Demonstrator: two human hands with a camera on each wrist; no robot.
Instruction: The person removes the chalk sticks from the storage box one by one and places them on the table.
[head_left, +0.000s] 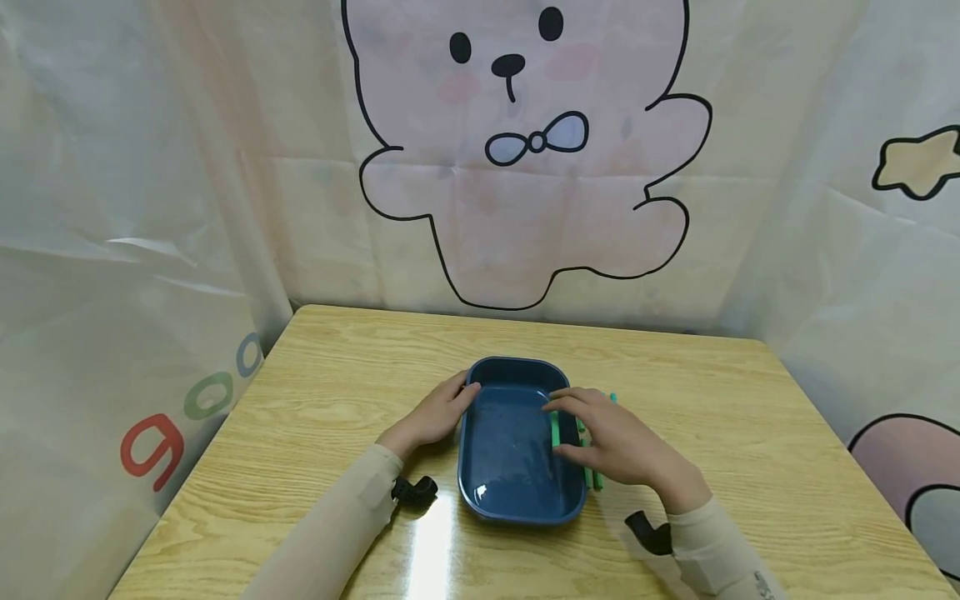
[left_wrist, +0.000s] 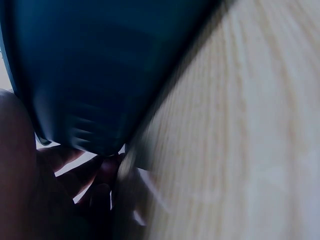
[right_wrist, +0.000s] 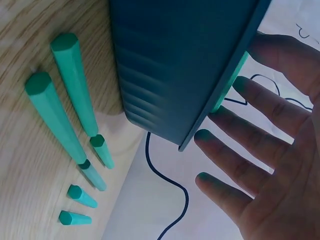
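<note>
A dark blue rectangular tub (head_left: pixel 506 450) stands on the table in the head view. My left hand (head_left: pixel 431 414) grips its left wall near the far corner, thumb over the rim and fingers outside. At the opposite wall, my right hand (head_left: pixel 622 437) holds a green stick (head_left: pixel 556 429) between thumb and fingers, just inside the rim. In the right wrist view, part of that stick shows above the rim, beside the fingertips (right_wrist: pixel 241 84). Several green hexagonal sticks (right_wrist: pixel 75 85) of different lengths lie on the table right of the tub, partly hidden by my right hand in the head view.
The wood-grain table (head_left: pixel 360 358) ends at a cloth backdrop (head_left: pixel 315 208) with a cartoon bear. Similar cloth hangs at both sides. Black wrist mounts (head_left: pixel 415 492) stick out from both sleeves. A dark cable (right_wrist: pixel 186 192) shows beyond the tub in the right wrist view.
</note>
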